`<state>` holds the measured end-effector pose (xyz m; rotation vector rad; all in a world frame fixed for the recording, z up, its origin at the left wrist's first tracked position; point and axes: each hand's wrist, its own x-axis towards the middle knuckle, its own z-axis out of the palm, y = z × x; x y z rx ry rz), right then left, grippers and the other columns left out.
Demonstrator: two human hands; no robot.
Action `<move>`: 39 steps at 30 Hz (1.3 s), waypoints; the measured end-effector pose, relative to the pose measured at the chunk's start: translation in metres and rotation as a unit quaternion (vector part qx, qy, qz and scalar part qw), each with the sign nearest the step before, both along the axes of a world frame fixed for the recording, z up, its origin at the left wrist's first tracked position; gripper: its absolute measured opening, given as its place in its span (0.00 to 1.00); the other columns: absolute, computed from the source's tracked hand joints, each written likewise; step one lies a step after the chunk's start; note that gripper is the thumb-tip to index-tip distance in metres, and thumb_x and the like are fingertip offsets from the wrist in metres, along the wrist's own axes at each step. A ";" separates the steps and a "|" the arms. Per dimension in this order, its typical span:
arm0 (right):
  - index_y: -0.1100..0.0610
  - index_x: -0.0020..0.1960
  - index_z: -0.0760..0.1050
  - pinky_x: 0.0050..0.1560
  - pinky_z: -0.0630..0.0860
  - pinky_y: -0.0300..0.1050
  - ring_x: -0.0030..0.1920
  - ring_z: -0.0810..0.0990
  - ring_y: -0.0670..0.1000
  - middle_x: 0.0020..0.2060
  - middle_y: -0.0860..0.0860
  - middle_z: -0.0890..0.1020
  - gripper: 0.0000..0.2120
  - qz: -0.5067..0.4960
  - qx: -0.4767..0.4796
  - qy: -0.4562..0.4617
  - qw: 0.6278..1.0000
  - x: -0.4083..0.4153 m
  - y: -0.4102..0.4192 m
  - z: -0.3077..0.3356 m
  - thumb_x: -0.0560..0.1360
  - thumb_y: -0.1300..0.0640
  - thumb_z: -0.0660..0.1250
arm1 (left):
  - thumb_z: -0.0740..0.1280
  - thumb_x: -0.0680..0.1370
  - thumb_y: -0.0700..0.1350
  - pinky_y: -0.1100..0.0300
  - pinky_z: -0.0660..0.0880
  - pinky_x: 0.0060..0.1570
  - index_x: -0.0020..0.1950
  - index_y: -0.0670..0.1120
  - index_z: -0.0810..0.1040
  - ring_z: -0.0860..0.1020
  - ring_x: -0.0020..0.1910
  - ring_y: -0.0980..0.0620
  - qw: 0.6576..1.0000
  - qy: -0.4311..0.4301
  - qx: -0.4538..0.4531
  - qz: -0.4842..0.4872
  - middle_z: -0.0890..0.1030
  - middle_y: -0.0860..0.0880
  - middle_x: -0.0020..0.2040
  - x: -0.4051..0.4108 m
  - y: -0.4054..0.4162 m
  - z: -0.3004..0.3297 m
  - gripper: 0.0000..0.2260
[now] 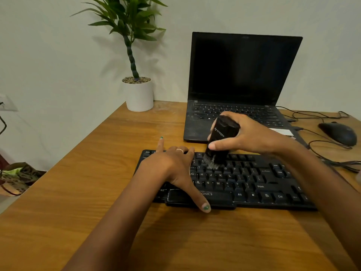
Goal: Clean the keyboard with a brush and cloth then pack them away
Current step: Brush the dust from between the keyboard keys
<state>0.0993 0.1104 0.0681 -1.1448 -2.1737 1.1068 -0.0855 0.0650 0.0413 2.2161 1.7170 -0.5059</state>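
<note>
Two hands: left hand [175, 165] steadies one keyboard [254, 182], right hand [252, 133] grips one brush [220, 141].

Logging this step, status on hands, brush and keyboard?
Right hand grips brush, bristles down on the upper key rows. Left hand flat on keyboard, fingers straight. Cloth not in view. Nothing blocking.

You see a black keyboard [244, 180] with white lettering on a warm orange-brown table [117, 192] with wood grain. Your black brush [222, 139] carries a white logo and grey bristles. The laptop [240, 85] is black, its screen dark. The mouse [339, 133] is black too. A green plant [129, 22] stands in a white pot [139, 96] against a pale wall [48, 55]. Your left hand [175, 167] shows green nail polish and a thin silver ring.
</note>
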 end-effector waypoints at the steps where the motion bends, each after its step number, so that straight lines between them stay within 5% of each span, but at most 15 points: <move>1: 0.54 0.54 0.73 0.41 0.79 0.36 0.48 0.82 0.47 0.49 0.52 0.81 0.21 0.019 -0.007 -0.008 1.000 0.001 -0.001 0.002 0.65 0.57 0.77 | 0.70 0.62 0.73 0.38 0.25 0.67 0.79 0.48 0.36 0.39 0.78 0.47 1.000 0.002 0.000 0.000 0.43 0.48 0.80 0.000 0.000 0.000 0.61; 5: 0.57 0.54 0.73 0.47 0.81 0.49 0.50 0.82 0.52 0.49 0.53 0.82 0.21 0.130 -0.040 -0.066 0.989 -0.007 -0.013 0.008 0.66 0.55 0.77 | 0.69 0.62 0.73 0.37 0.27 0.68 0.79 0.49 0.38 0.40 0.78 0.47 1.000 0.003 -0.002 -0.002 0.44 0.47 0.80 0.000 0.000 0.001 0.60; 10: 0.52 0.62 0.71 0.49 0.75 0.38 0.51 0.78 0.43 0.50 0.43 0.78 0.35 0.007 0.069 -0.047 0.996 -0.020 -0.012 -0.003 0.59 0.41 0.77 | 0.70 0.62 0.72 0.39 0.26 0.68 0.79 0.49 0.41 0.39 0.78 0.47 1.000 -0.004 -0.007 0.007 0.44 0.49 0.80 0.001 -0.003 0.004 0.59; 14: 0.49 0.51 0.74 0.40 0.75 0.32 0.44 0.79 0.40 0.43 0.42 0.80 0.23 0.080 0.026 -0.042 0.996 -0.021 -0.018 0.002 0.60 0.44 0.76 | 0.70 0.63 0.72 0.38 0.28 0.69 0.80 0.48 0.41 0.39 0.78 0.47 1.000 0.006 -0.008 -0.001 0.43 0.47 0.80 0.002 -0.002 0.004 0.58; 17: 0.45 0.56 0.71 0.49 0.74 0.35 0.50 0.77 0.37 0.46 0.37 0.78 0.30 0.022 0.083 -0.030 0.996 -0.024 -0.014 -0.004 0.57 0.39 0.75 | 0.70 0.62 0.72 0.39 0.27 0.69 0.79 0.49 0.41 0.40 0.78 0.48 1.000 -0.004 -0.008 0.006 0.44 0.48 0.80 0.001 -0.003 0.004 0.58; 21: 0.54 0.51 0.74 0.42 0.77 0.36 0.44 0.81 0.43 0.44 0.47 0.81 0.23 0.081 0.034 -0.017 0.996 -0.025 -0.019 0.000 0.61 0.47 0.76 | 0.70 0.63 0.71 0.39 0.26 0.69 0.79 0.49 0.41 0.38 0.78 0.48 1.000 -0.003 -0.012 0.007 0.44 0.47 0.80 0.001 -0.004 0.005 0.58; 26: 0.50 0.55 0.73 0.48 0.74 0.39 0.49 0.79 0.42 0.47 0.43 0.80 0.26 0.005 0.105 -0.015 0.994 -0.028 -0.014 -0.007 0.62 0.44 0.77 | 0.71 0.62 0.72 0.40 0.25 0.68 0.80 0.49 0.43 0.40 0.78 0.49 1.000 -0.003 -0.010 0.010 0.45 0.48 0.80 0.001 -0.003 0.004 0.58; 30: 0.58 0.51 0.74 0.44 0.79 0.47 0.45 0.81 0.52 0.45 0.53 0.81 0.23 0.100 0.030 -0.031 0.994 -0.026 -0.020 0.000 0.62 0.49 0.77 | 0.70 0.63 0.71 0.40 0.25 0.67 0.79 0.52 0.41 0.39 0.78 0.47 1.000 -0.008 -0.012 0.003 0.44 0.47 0.80 0.002 -0.004 0.005 0.57; 35: 0.45 0.53 0.69 0.53 0.74 0.40 0.53 0.77 0.42 0.51 0.41 0.79 0.26 0.016 0.097 -0.017 0.995 -0.028 -0.016 -0.007 0.60 0.41 0.76 | 0.71 0.63 0.71 0.41 0.25 0.67 0.80 0.49 0.42 0.40 0.78 0.48 1.000 -0.004 -0.013 0.012 0.45 0.48 0.80 0.003 -0.004 0.006 0.58; 39: 0.56 0.50 0.74 0.43 0.78 0.40 0.44 0.81 0.47 0.44 0.51 0.81 0.21 0.097 0.035 -0.012 0.995 -0.029 -0.021 -0.001 0.63 0.48 0.76 | 0.71 0.64 0.70 0.41 0.25 0.68 0.79 0.50 0.39 0.38 0.78 0.47 1.000 -0.007 -0.016 0.011 0.44 0.47 0.80 0.003 -0.005 0.008 0.57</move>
